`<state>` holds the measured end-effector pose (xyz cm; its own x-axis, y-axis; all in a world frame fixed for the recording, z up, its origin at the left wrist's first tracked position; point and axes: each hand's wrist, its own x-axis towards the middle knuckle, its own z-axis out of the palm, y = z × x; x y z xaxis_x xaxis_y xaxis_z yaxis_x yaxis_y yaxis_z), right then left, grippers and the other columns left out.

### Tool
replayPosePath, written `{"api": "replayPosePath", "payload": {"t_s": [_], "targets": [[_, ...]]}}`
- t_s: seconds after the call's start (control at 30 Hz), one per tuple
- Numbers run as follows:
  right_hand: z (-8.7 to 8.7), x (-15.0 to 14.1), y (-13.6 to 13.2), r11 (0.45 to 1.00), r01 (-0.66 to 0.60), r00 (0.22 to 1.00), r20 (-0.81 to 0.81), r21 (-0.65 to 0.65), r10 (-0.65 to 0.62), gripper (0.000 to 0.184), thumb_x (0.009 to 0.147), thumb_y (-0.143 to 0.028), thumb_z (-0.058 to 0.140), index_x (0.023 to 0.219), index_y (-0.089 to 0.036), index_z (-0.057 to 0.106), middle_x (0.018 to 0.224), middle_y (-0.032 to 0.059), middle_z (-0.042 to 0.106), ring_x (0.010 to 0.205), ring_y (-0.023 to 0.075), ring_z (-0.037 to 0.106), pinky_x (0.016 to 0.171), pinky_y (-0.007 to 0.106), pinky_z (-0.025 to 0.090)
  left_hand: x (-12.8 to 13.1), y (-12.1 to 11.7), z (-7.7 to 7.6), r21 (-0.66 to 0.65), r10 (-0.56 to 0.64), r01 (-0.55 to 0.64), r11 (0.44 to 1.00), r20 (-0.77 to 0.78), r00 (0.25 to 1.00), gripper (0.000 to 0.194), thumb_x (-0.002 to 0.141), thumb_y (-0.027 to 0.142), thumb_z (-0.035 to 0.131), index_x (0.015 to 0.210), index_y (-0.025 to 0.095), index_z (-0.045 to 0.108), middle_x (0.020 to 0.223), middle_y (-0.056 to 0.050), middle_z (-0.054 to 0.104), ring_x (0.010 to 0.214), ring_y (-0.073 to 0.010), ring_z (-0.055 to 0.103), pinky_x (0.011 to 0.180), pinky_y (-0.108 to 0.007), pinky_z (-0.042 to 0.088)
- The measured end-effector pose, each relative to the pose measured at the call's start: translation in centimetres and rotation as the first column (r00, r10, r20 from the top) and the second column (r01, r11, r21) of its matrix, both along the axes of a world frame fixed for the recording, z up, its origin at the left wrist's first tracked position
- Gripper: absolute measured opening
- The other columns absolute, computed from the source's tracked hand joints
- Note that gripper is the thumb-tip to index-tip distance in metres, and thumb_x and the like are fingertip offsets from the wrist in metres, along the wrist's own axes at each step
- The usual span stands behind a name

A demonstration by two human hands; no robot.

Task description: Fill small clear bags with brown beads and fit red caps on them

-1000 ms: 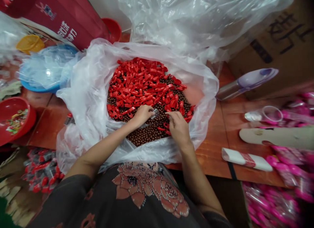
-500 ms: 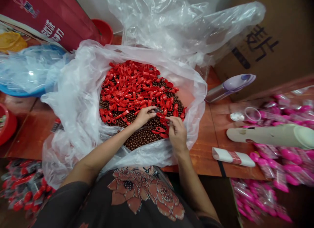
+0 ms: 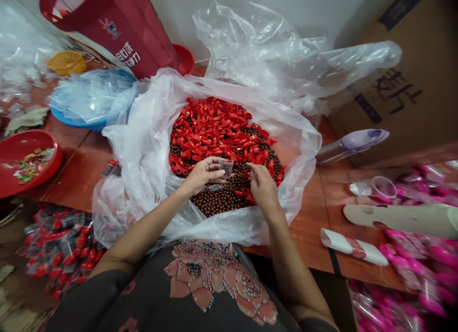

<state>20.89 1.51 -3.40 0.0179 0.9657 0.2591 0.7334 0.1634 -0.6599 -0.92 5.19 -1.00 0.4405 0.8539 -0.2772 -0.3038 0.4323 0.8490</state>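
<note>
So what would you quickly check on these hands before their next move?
1. Small clear plastic bag held in the left hand: ok, pinched between the fingertips.
2. Right hand close to the small bag: ok, its fingers are just beside it.
3. Something held in the right hand's fingers: cannot tell.
4. Small bag's mouth open: cannot tell, the plastic is too clear.
5. Red plastic pieces and brown beads within reach: ok, right beneath both hands.
6. Big plastic bag open around the pile: ok, its sides are folded back.
</note>
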Motion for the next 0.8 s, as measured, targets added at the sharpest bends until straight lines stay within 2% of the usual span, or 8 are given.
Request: {"api": "replayPosePath", "payload": {"t_s": [0.13,0.23,0.33,0.43,0.5,0.57,0.67,0.8], "targets": [[-0.3,-1.2,1.8,0.975,-0.135,0.967,0.190,-0.177,0.169,0.034,0.094,-0.017,0.041,0.115,-0.019,0.068,0.112,0.0118,0.069,0.103,0.0228,0.064,0.094,0.036,0.049,-1.6,-1.0,0.1,-0.034,0.084,-0.084,0.996,-0.022,0.996,0.045,0.065,0.021,0.083,0.106,0.014,0.066,0.102,-0.008,0.071,0.087,-0.0170,0.068,0.082,-0.034,0.056],[-1.1,-2.5,2.6,0.936,-0.205,0.902,0.316,-0.286,0.294,0.019,0.088,-0.018,0.057,0.097,-0.019,0.073,0.097,0.0114,0.071,0.093,0.0237,0.066,0.087,0.034,0.049,-2.4,-1.4,-0.2,-0.024,0.109,-0.111,0.994,-0.050,0.993,0.044,0.064,0.017,0.082,0.105,0.013,0.068,0.103,-0.008,0.072,0.089,-0.0158,0.068,0.086,-0.032,0.054],[-2.0,-3.4,3.0,0.932,-0.211,0.891,0.334,-0.295,0.307,0.013,0.082,-0.014,0.065,0.090,-0.019,0.074,0.088,0.0097,0.071,0.087,0.0220,0.066,0.083,0.032,0.049,-2.8,-1.7,-0.6,0.000,0.073,-0.073,0.997,-0.088,0.993,0.042,0.066,0.015,0.079,0.107,0.014,0.070,0.111,-0.008,0.071,0.091,-0.0149,0.067,0.086,-0.030,0.052],[-2.3,-3.4,3.4,0.932,-0.210,0.904,0.303,-0.296,0.300,0.016,0.083,-0.012,0.062,0.092,-0.019,0.074,0.090,0.0082,0.072,0.086,0.0201,0.067,0.083,0.031,0.049,-2.8,-1.8,-1.0,-0.003,0.038,-0.039,0.999,-0.110,0.993,0.041,0.067,0.014,0.076,0.108,0.015,0.070,0.114,-0.008,0.070,0.090,-0.0143,0.067,0.086,-0.030,0.052],[-1.9,-3.1,3.4,0.952,-0.189,0.952,0.193,-0.239,0.238,0.018,0.085,-0.015,0.060,0.096,-0.019,0.073,0.098,0.0079,0.072,0.092,0.0204,0.066,0.087,0.033,0.049,-2.7,-1.9,-1.2,-0.017,0.021,-0.023,1.000,-0.135,0.991,0.042,0.067,0.013,0.076,0.108,0.014,0.070,0.111,-0.008,0.071,0.087,-0.0134,0.067,0.086,-0.030,0.051],[-1.1,-3.0,3.1,0.976,-0.160,0.987,-0.053,-0.147,0.154,0.019,0.086,-0.021,0.060,0.101,-0.020,0.071,0.102,0.0062,0.073,0.096,0.0201,0.066,0.090,0.035,0.049,-2.5,-2.0,-1.4,-0.017,-0.007,0.004,1.000,-0.161,0.987,0.042,0.066,0.011,0.075,0.108,0.013,0.071,0.107,-0.008,0.073,0.086,-0.0134,0.067,0.089,-0.031,0.050],[0.4,-3.4,2.2,0.979,-0.185,0.914,-0.379,-0.081,0.142,0.017,0.084,-0.029,0.063,0.099,-0.022,0.070,0.096,0.0019,0.073,0.089,0.0182,0.066,0.085,0.033,0.051,-2.0,-2.2,-1.9,0.004,-0.043,0.044,0.999,-0.175,0.984,0.043,0.066,0.010,0.076,0.108,0.014,0.072,0.106,-0.008,0.073,0.092,-0.0154,0.067,0.094,-0.034,0.048],[1.7,-4.1,1.3,0.938,-0.342,0.881,-0.368,-0.057,0.298,0.011,0.085,-0.028,0.063,0.088,-0.022,0.072,0.089,0.0017,0.072,0.085,0.0168,0.065,0.083,0.032,0.050,-1.5,-2.3,-2.5,0.040,-0.050,0.061,0.997,-0.230,0.972,0.041,0.066,0.008,0.074,0.106,0.014,0.073,0.103,-0.006,0.074,0.089,-0.0155,0.067,0.094,-0.036,0.048]]}}
